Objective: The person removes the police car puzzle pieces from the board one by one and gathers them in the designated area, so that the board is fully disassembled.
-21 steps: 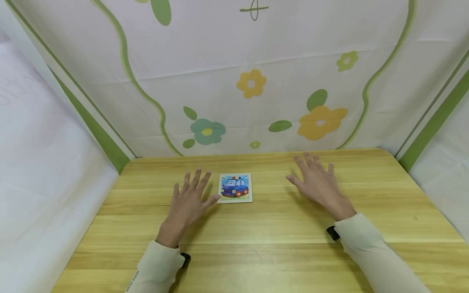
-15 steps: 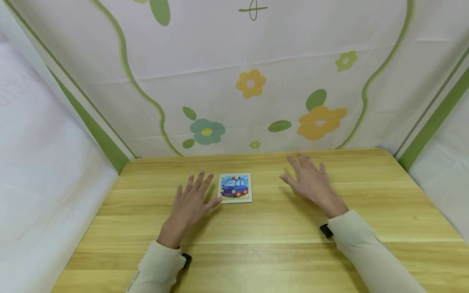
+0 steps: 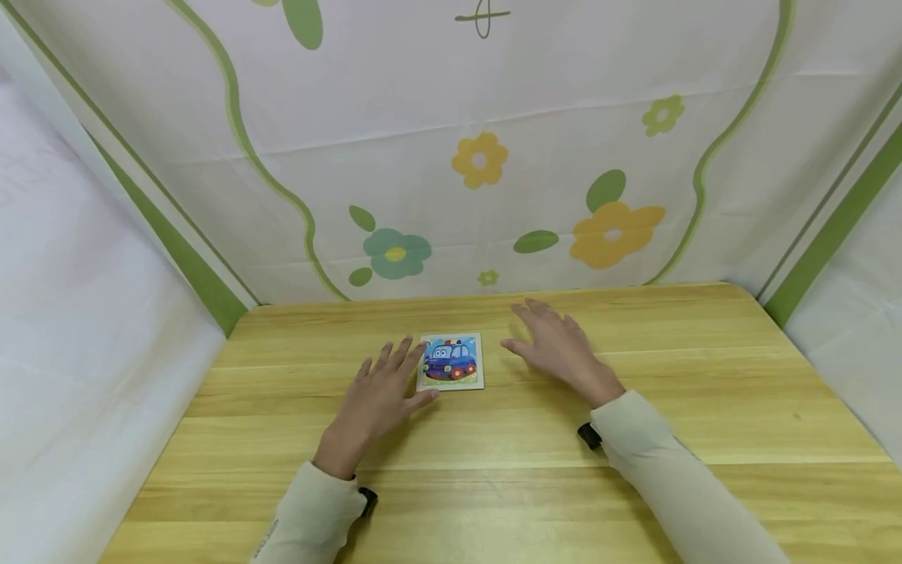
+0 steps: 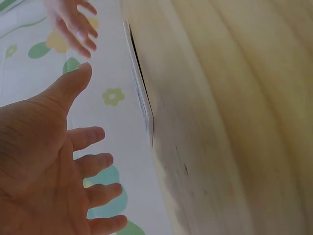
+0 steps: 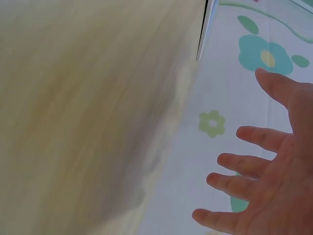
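Observation:
A square picture puzzle [image 3: 451, 362] with a pale border and a blue cartoon police car lies flat on the wooden table. My left hand [image 3: 379, 399] hovers at its left side, fingers spread, the thumb and index finger overlapping its left edge from above. On the other side, my right hand [image 3: 560, 348] is held above the table a short way right of the puzzle, fingers apart and holding nothing. The left wrist view shows the puzzle edge-on [image 4: 139, 81], apart from the left hand [image 4: 49, 161]. In the right wrist view the right hand [image 5: 274, 166] has its fingers extended.
The wooden table [image 3: 493, 501] reaches back to a white cloth backdrop [image 3: 395, 86] printed with flowers and green vines. White cloth side walls [image 3: 92, 329] stand to the left and right. A dark band [image 3: 589, 435] shows at the right wrist.
My right hand has moved left, closer to the puzzle. My left hand has shifted slightly right, so its fingers now overlap the puzzle's left edge. The puzzle stays in place.

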`<state>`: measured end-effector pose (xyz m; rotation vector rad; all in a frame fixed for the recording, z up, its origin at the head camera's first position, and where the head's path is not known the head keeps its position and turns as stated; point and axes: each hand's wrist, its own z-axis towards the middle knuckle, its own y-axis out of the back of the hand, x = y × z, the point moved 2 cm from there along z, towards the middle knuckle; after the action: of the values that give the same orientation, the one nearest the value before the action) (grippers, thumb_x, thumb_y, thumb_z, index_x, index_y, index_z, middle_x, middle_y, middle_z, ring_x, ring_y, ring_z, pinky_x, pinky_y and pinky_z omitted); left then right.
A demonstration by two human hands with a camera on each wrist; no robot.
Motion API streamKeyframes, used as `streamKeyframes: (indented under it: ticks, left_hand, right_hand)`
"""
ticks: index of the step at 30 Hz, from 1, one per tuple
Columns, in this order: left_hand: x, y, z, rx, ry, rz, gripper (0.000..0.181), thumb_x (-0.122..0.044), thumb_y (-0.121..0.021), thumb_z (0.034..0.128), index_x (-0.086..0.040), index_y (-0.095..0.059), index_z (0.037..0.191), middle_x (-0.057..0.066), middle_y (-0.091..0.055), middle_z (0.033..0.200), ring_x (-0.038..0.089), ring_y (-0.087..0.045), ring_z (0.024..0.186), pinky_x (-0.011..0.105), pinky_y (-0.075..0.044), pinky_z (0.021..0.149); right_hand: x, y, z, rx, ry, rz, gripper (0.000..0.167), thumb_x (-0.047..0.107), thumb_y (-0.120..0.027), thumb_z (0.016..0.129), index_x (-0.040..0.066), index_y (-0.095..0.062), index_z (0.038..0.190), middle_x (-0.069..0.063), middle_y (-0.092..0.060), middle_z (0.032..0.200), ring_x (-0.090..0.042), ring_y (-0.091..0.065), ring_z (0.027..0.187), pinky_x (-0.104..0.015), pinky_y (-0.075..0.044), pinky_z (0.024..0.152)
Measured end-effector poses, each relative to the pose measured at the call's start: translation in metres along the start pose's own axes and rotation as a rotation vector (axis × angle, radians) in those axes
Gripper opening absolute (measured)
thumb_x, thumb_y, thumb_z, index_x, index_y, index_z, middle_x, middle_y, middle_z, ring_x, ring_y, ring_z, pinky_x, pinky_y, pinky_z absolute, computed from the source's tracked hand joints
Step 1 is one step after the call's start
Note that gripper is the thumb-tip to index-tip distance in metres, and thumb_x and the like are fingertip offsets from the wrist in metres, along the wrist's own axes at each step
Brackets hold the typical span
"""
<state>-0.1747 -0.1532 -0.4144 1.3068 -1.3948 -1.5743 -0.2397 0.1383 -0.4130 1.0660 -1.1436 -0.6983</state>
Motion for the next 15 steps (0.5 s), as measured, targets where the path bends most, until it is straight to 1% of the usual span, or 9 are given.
streamKeyframes:
  ticks: [2,7,9,15]
  left_hand:
    - [-0.003,-0.001,0.001,0.015,-0.005,-0.008,0.083,-0.06,-0.06,0.101,-0.02,-0.029,0.167,0.009,-0.021,0.175,0.042,-0.02,0.161,0.068,-0.021,0.127]
    - [-0.01,-0.004,0.002,0.059,-0.034,-0.017,0.081,-0.059,-0.059,0.1019,-0.017,-0.033,0.166,0.008,-0.024,0.175,0.04,-0.022,0.161,0.066,-0.022,0.128]
    - [-0.014,-0.005,0.002,0.077,-0.049,-0.023,0.08,-0.059,-0.059,0.1021,-0.017,-0.034,0.166,0.008,-0.024,0.175,0.04,-0.021,0.161,0.065,-0.021,0.128]
    - [-0.024,-0.009,0.005,0.13,-0.099,-0.032,0.08,-0.059,-0.059,0.1018,-0.017,-0.036,0.165,0.008,-0.023,0.175,0.041,-0.019,0.162,0.065,-0.022,0.128]
  right_hand:
    - [0.004,-0.003,0.004,-0.001,0.013,0.013,0.076,0.052,-0.063,0.102,0.01,-0.042,0.161,-0.021,-0.036,0.167,-0.044,-0.037,0.154,-0.072,-0.032,0.12]
    - [0.014,-0.009,0.013,-0.025,0.05,0.034,0.071,0.047,-0.068,0.1,0.007,-0.05,0.156,-0.02,-0.047,0.161,-0.041,-0.046,0.148,-0.064,-0.046,0.113]
    - [0.018,-0.011,0.017,-0.028,0.055,0.047,0.069,0.045,-0.071,0.099,0.007,-0.052,0.154,-0.018,-0.051,0.159,-0.04,-0.05,0.146,-0.062,-0.048,0.112]
    - [0.032,-0.015,0.029,0.009,0.057,0.077,0.065,0.042,-0.074,0.097,0.009,-0.057,0.15,-0.016,-0.057,0.154,-0.038,-0.054,0.142,-0.059,-0.051,0.111]
